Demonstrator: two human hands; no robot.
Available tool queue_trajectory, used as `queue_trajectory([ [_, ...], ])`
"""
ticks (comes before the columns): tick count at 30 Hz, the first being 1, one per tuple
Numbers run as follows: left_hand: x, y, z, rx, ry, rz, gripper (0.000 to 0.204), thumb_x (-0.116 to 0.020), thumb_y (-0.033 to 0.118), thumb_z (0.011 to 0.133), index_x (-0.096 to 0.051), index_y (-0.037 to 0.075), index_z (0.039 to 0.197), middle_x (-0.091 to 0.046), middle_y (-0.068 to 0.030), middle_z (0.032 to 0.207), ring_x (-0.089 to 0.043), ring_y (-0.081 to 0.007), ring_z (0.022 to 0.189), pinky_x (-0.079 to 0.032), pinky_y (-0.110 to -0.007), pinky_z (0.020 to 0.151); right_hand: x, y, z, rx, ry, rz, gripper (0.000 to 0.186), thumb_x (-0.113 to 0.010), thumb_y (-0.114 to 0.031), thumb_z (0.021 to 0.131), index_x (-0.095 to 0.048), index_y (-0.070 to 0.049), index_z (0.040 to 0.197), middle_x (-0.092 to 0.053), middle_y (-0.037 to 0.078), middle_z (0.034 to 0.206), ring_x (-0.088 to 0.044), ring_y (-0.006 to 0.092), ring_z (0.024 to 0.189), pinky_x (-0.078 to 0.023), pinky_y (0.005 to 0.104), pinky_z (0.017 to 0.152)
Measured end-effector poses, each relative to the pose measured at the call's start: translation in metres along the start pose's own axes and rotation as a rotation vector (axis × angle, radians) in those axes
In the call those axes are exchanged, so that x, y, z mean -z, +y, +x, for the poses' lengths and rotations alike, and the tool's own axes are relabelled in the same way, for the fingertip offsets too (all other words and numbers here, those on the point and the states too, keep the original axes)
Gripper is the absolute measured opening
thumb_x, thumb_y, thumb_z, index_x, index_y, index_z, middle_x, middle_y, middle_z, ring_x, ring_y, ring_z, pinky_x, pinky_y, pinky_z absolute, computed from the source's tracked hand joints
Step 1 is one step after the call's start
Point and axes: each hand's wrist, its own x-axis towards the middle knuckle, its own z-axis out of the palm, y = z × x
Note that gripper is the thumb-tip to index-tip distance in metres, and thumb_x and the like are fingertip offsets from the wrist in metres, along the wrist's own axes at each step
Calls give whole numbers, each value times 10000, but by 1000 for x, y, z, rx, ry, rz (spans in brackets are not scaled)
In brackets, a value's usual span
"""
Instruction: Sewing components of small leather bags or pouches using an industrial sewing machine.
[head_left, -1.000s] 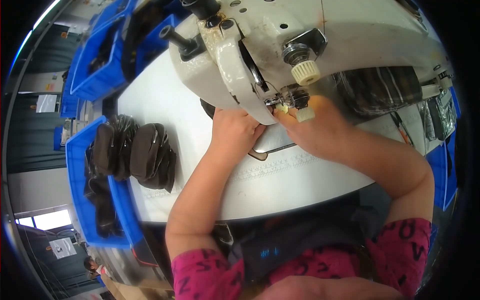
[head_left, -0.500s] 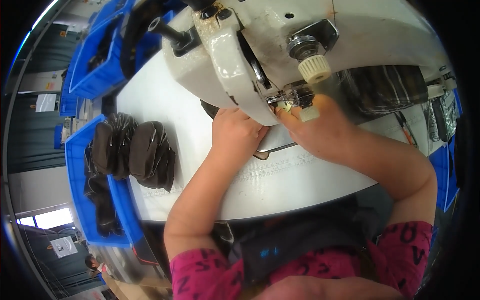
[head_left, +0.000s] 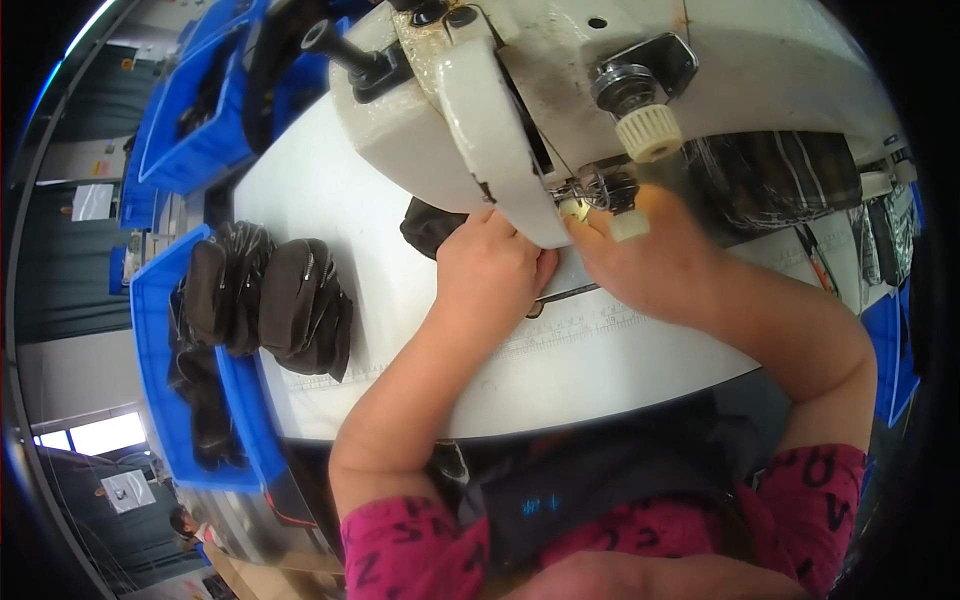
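Observation:
A white sewing machine (head_left: pixel 470 130) stands over the work surface, its needle assembly (head_left: pixel 590 195) at centre. My left hand (head_left: pixel 485 265), fingers curled, grips a dark fabric piece (head_left: pixel 428 230) just left of the needle area, partly under the machine's head. My right hand (head_left: pixel 665 270) reaches in from the right with bent fingers at the needle assembly; its fingertips and whatever they hold are hidden behind metal parts. On the left of the white table (head_left: pixel 600 370) sit several dark zipped pouches (head_left: pixel 295 300).
A blue bin (head_left: pixel 260 430) with dark items flanks the table's left edge; more blue bins (head_left: pixel 190 150) stand behind it. At the right lie dark plastic-wrapped material (head_left: pixel 770 180), a pen-like tool (head_left: pixel 818 260) and another blue bin (head_left: pixel 890 360). Another person (head_left: pixel 185 525) is in the distant lower left.
My left hand has shifted a little to the right, and more of the dark fabric behind it shows. My right hand has moved slightly right. The machine sits slightly differently in the view.

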Motion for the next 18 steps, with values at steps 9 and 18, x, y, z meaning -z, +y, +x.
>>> queue_trajectory([
  [9,10,-12,1,190,-166,-255,237,-751,88,862,-766,93,1099,-724,-116,887,-697,-298,750,-555,-378,690,-3,-7,1,85,124,113,380,-692,-77,755,-679,2,1127,-635,69,692,-656,282,680,-501,406,660],
  [18,-6,-16,-1,216,-68,-217,206,-781,68,831,-776,103,1034,-727,-103,869,-701,-286,768,-550,-385,686,-11,-6,3,98,90,86,465,-693,-50,731,-650,-10,1192,-665,64,869,-627,254,671,-453,367,625],
])
